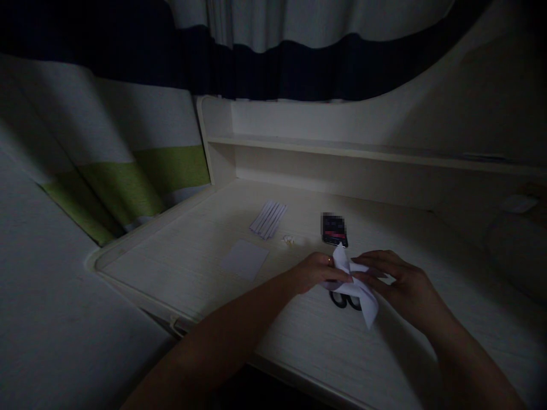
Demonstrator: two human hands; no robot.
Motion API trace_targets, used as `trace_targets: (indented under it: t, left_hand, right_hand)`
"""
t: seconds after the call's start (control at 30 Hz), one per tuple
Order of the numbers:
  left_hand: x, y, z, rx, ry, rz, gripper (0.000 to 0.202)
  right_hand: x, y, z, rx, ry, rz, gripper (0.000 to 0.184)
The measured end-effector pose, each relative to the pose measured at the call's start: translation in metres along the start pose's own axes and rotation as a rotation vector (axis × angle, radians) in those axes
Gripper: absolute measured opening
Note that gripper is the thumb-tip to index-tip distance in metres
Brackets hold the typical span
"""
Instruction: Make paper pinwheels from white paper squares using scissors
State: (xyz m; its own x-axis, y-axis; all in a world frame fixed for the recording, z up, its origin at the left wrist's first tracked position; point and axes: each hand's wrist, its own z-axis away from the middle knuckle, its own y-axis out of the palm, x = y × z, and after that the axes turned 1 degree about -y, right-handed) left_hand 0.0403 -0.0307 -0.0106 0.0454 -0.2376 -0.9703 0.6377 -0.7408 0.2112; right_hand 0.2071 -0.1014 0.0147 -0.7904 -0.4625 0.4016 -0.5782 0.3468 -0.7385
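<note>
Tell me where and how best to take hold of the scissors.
Probably by the scissors' black handle loops, coming in low from the desk's near edge: the loops point that way, while the blades are hidden behind the white paper. That paper partly covers the right loop, so the left loop looks easier to pinch.

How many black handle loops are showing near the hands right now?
2. The left loop shows below the left hand in the picture; the right loop sits beside it, partly covered by the folded white paper. Others under the paper could be hidden.
</note>
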Motion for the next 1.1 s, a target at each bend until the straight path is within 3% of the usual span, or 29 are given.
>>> trace_targets:
  t: [0.47, 0.73, 0.97, 1.1]
  left_hand:
    - [0.003, 0.001, -0.002, -0.009, 0.011, 0.031, 0.018]
    - [0.002, 0.005, -0.001, -0.008, 0.014, 0.158, 0.017]
    - [0.004, 0.005, -0.002, -0.026, 0.010, 0.108, 0.019]
    - [0.005, 0.003, -0.004, -0.010, 0.029, 0.132, 0.020]
  right_hand:
    - [0.014, -0.001, -0.003, 0.079, 0.193, -0.158, 0.023]
    - [0.012, -0.001, -0.004, 0.055, 0.157, -0.136, 0.023]
    - [0.007, 0.003, -0.003, 0.054, 0.116, -0.100, 0.023]
    - [0.011, 0.002, -0.003, -0.015, 0.176, -0.080, 0.025]
